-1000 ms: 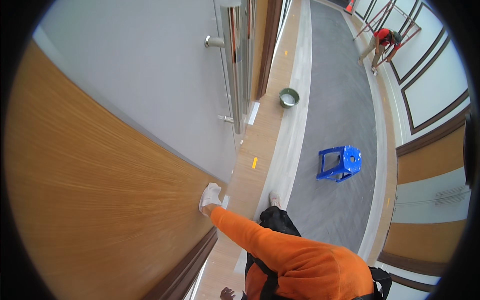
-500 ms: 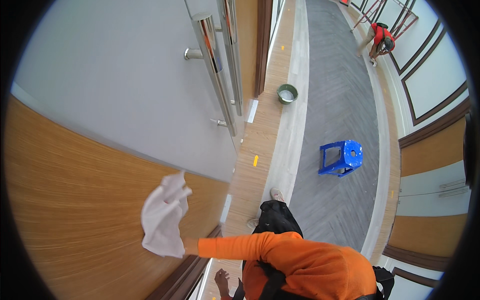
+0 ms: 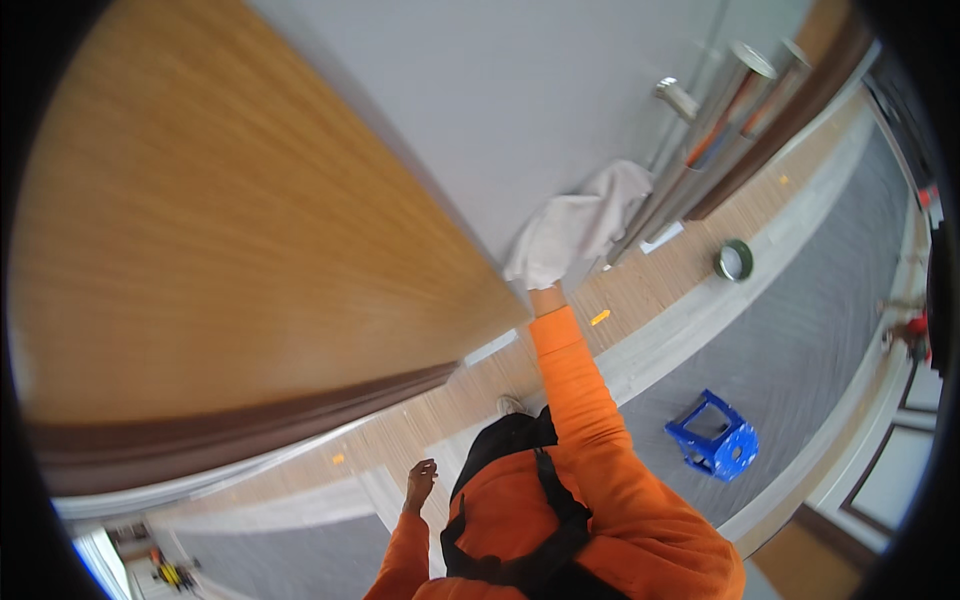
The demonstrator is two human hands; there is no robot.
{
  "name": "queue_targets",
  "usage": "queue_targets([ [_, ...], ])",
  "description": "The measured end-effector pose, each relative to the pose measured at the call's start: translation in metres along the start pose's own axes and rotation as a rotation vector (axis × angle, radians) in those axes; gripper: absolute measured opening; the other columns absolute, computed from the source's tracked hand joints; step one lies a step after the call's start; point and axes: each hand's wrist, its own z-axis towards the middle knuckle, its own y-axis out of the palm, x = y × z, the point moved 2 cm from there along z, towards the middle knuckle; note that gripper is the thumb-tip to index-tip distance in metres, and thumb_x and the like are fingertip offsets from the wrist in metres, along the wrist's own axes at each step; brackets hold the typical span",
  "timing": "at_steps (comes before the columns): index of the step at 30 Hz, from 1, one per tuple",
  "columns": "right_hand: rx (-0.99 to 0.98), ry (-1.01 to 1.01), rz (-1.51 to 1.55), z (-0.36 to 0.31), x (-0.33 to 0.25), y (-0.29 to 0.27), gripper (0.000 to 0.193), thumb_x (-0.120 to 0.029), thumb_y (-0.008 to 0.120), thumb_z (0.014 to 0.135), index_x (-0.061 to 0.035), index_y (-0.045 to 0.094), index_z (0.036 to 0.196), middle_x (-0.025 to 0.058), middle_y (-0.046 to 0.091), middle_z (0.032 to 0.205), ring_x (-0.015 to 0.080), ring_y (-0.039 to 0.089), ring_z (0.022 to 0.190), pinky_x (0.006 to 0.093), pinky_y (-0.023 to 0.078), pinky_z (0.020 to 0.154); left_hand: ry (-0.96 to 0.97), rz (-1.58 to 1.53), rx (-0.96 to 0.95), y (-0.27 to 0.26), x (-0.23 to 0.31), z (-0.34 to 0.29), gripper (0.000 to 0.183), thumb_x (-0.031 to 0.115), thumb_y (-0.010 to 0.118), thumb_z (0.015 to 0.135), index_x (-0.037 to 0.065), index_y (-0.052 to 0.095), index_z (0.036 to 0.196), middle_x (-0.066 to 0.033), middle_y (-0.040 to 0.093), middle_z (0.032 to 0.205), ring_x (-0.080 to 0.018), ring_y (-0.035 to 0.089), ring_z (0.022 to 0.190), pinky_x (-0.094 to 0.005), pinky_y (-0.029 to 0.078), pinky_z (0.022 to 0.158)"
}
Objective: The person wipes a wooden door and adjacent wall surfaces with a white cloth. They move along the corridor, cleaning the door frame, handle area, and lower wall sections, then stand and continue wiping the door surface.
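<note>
My right hand (image 3: 546, 296) is raised at the end of an orange sleeve and grips a white cloth (image 3: 580, 225). The cloth covers most of the hand and is pressed flat on the grey wall panel (image 3: 520, 90), just left of a long vertical metal bar handle (image 3: 700, 140). The lower edge of a wooden panel (image 3: 220, 220) lies to the left of the cloth. My left hand (image 3: 420, 482) hangs low beside my body, fingers loosely apart, holding nothing.
A blue plastic stool (image 3: 712, 435) lies tipped on the grey carpet at the right. A round green bucket (image 3: 735, 260) stands on the wooden floor strip near the handle's foot. Another person (image 3: 910, 335) is far off at the right edge.
My right hand has carried the cloth from the wooden panel across onto the grey panel, close to the bar handle. The view has swung round with my head.
</note>
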Motion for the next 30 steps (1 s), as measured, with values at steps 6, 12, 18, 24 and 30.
queue_targets([
  [6,-0.144,0.184,-0.085,-0.064,0.054,-0.002,0.019,-0.02,0.057,0.104,-0.0095,0.068,0.116,0.004,0.069,0.097,0.02,0.067,0.084,0.0344,0.056,0.076,-0.196,-0.142,0.075,0.066,-0.039,-0.072,0.04,0.03,0.067,0.104,0.004,0.071,0.134,-0.0123,0.078,0.108,-0.0202,0.076,0.088,-0.0336,0.057,0.067],
  [12,-0.442,-0.02,-0.081,-0.163,-0.013,0.019,0.019,-0.019,0.058,0.103,-0.0091,0.069,0.114,0.0042,0.07,0.097,0.0201,0.067,0.084,0.0346,0.056,0.077,-0.299,-0.264,0.087,0.131,-0.06,-0.109,0.041,0.03,0.066,0.105,0.003,0.07,0.135,-0.0125,0.077,0.112,-0.0206,0.076,0.09,-0.0336,0.058,0.071],
  [18,-0.592,-0.556,0.024,-0.179,-0.137,0.041,0.018,-0.018,0.059,0.102,-0.0087,0.07,0.112,0.0044,0.07,0.097,0.0202,0.067,0.084,0.0348,0.056,0.078,-0.224,-0.347,0.166,0.166,-0.041,-0.12,0.044,0.03,0.066,0.107,0.003,0.067,0.142,-0.0153,0.076,0.117,-0.0225,0.076,0.096,-0.0349,0.059,0.075],
  [24,-0.364,-0.806,-0.077,-0.059,-0.159,0.039,0.018,-0.017,0.06,0.1,-0.0083,0.071,0.111,0.0046,0.071,0.097,0.0203,0.067,0.084,0.035,0.056,0.079,-0.198,-0.489,0.221,0.194,-0.041,-0.133,0.042,0.028,0.065,0.108,0.001,0.067,0.14,-0.0133,0.074,0.12,-0.0205,0.074,0.099,-0.0355,0.06,0.08],
  [30,-0.259,-0.592,-0.189,0.018,-0.076,0.006,0.017,-0.016,0.061,0.099,-0.0079,0.072,0.109,0.0048,0.072,0.097,0.0204,0.067,0.084,0.0352,0.056,0.08,-0.064,-0.064,0.084,0.215,-0.084,-0.175,0.042,0.027,0.066,0.108,-0.002,0.068,0.137,-0.0087,0.076,0.103,-0.0169,0.072,0.086,-0.0312,0.056,0.07],
])
